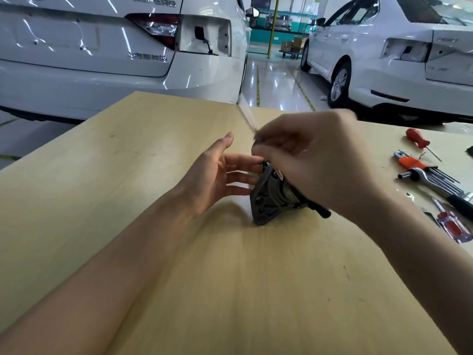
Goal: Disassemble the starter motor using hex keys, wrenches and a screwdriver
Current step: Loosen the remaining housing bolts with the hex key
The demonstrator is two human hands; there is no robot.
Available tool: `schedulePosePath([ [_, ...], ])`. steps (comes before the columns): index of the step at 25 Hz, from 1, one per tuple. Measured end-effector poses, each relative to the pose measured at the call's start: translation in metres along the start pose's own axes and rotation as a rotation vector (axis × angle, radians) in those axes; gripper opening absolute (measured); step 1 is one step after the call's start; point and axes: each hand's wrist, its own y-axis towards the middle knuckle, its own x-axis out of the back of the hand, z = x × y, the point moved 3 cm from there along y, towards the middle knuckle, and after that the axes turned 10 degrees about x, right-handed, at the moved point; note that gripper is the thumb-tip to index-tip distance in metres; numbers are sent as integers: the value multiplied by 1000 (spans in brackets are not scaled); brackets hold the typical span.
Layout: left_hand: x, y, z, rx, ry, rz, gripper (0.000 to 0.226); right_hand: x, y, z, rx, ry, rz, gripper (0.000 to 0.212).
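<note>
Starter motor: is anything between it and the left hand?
Nothing visible. The left hand is open, its straight fingertips reaching the flange end of the starter motor on the wooden table.

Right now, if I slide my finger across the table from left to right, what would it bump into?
Left hand → starter motor → right hand → orange hex key set → clear-handled screwdriver by the right edge.
</note>
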Motion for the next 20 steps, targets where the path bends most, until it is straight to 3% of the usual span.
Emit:
schedulePosePath([
  [3, 6, -2, 1, 100, -141, 55, 75, -34, -6, 19, 338, -366, 643, 16],
  [5, 10, -1, 2, 173, -173, 105, 81, -44, -15, 25, 406, -387, 799, 22],
  [7, 13, 0, 3, 179, -169, 108, 83, -43, -18, 25, 412, -385, 814, 22],
  [10, 8, 1, 2, 150, -167, 107, 78, -29, -22, 15, 442, -281, 630, 15],
  [12, 7, 1, 2, 129, -135, 113, 74, -7, -22, 1, 206, 61, 264, 7],
  [15, 6, 2, 2, 109, -96, 76, 74, 14, -40, -31, -327, 664, -246, 8],
  [17, 5, 5, 3, 96, -83, 60, 73, 9, -55, -46, -584, 837, -354, 12],
  [20, 4, 5, 4, 70, -72, 60, 71, 5, -60, -55, -698, 922, -428, 17],
])
